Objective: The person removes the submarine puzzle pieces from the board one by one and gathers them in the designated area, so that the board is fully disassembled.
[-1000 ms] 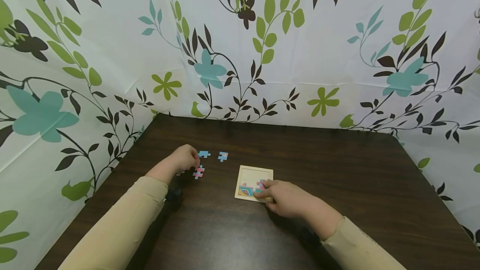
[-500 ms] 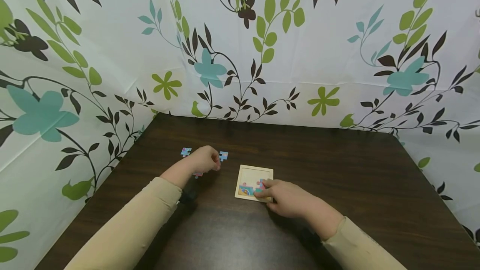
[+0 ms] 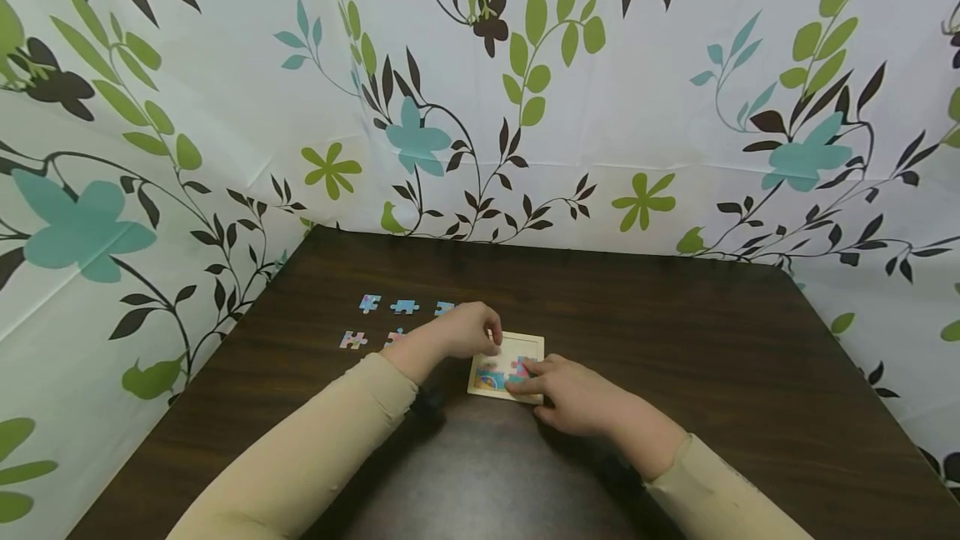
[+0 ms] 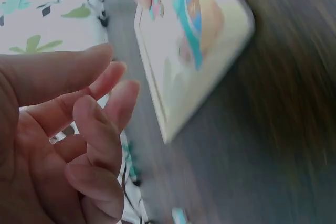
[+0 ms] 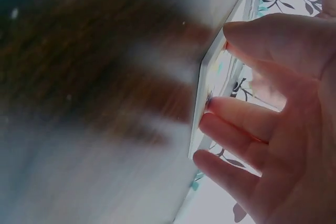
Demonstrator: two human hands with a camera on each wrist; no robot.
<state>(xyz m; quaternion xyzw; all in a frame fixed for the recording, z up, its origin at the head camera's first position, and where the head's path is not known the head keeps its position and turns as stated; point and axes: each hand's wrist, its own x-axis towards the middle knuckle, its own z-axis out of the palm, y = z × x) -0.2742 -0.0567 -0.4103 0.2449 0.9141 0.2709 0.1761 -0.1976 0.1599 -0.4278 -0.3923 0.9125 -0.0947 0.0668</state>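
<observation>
A small square wooden puzzle tray point(image 3: 534, 340) lies on the dark table, partly filled along its near and right sides with coloured jigsaw pieces point(image 3: 491, 380). My right hand point(image 3: 573, 394) rests on its near right corner, thumb and fingers spread over the edge and the pieces there. Over the tray's far left corner hovers my left hand point(image 3: 465, 332). Seen from the left wrist, its fingers point(image 4: 97, 124) are loosely curled, apart from the tray, with nothing visible between them. What lies under the right fingers is hidden.
Loose jigsaw pieces lie left of the tray: blue ones point(image 3: 404, 307) in a back row and pink ones point(image 3: 353, 340) in front. My left forearm partly covers one pink piece. A patterned cloth point(image 3: 562, 107) hangs behind the brown table point(image 3: 675, 323).
My left hand has moved right from the loose pieces to above the tray, uncovering several of them. The right hand has stayed in place on the tray's corner.
</observation>
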